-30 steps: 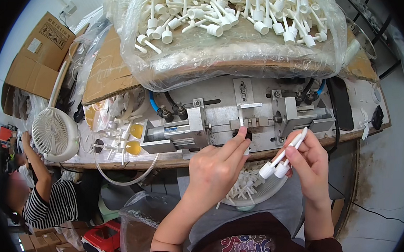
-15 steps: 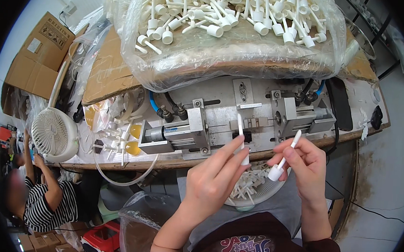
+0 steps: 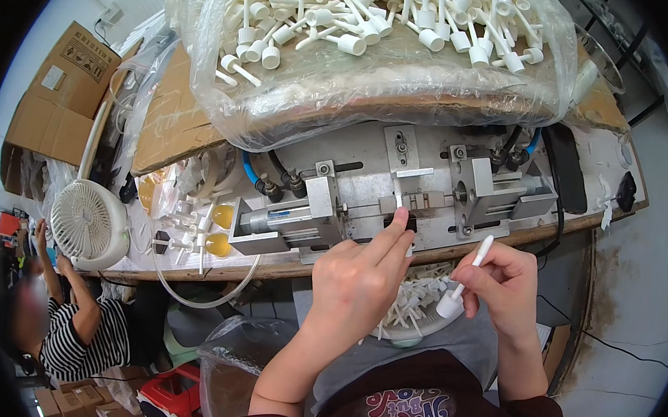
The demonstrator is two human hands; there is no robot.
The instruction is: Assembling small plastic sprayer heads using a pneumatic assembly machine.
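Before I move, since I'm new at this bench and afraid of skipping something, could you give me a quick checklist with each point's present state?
1. Left hand on a white stemmed piece by the metal block: ok.
2. That piece touching the block: cannot tell from this angle.
3. Left fingertips well away from the block: not ok, they are right by it.
4. Right hand holding a single capped piece, cap downward: ok.
5. White basket below the bench edge with pieces inside: ok.

The head view looks down, seemingly from near.
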